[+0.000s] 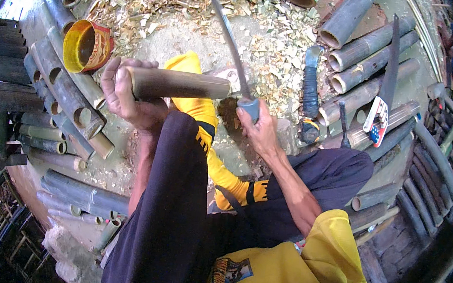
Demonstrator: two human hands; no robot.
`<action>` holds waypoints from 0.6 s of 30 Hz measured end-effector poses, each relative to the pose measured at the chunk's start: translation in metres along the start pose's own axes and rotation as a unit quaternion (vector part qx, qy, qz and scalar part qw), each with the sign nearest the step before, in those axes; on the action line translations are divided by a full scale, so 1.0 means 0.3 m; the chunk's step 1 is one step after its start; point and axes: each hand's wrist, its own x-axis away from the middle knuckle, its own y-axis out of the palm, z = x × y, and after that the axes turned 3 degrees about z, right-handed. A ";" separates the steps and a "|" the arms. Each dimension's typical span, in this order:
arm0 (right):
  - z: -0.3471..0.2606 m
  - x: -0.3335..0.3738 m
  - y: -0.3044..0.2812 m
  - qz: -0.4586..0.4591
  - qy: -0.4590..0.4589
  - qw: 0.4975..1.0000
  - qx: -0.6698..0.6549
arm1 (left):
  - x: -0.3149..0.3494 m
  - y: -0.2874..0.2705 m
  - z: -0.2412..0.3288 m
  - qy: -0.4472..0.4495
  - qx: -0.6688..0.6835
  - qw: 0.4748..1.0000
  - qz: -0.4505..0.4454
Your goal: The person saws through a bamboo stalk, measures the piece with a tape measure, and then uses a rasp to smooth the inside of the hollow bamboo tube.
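My left hand (134, 94) is closed round the near end of a dark bamboo piece (185, 85), which lies level above my yellow-socked foot (192, 73). In my right hand (261, 129) is a knife (229, 44) with a grey-blue handle, its long narrow blade pointing up and away. The blade stands just past the far right end of the bamboo, where a pale cut edge shows; whether the two touch, I cannot tell. Part of my right hand's fingers is hidden behind the handle.
Wood chips (170, 1) cover the ground ahead. A yellow-and-red can (87, 46) stands at left by bamboo pieces with round holes (65, 87). At right lie a curved blade with a black-wrapped handle (311, 89), a handsaw (377, 117) and several bamboo tubes (372, 43).
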 end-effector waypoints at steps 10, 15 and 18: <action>0.057 -0.061 0.019 -0.015 0.034 0.998 0.053 | 0.012 0.002 -0.015 0.088 -0.077 0.992 -0.037; -0.111 0.051 -0.005 -0.002 -0.030 1.000 -0.005 | 0.005 -0.091 0.001 0.066 -0.005 0.991 -0.114; -0.073 0.059 -0.014 0.043 -0.121 0.992 0.003 | 0.020 -0.088 -0.013 0.065 -0.008 0.987 -0.147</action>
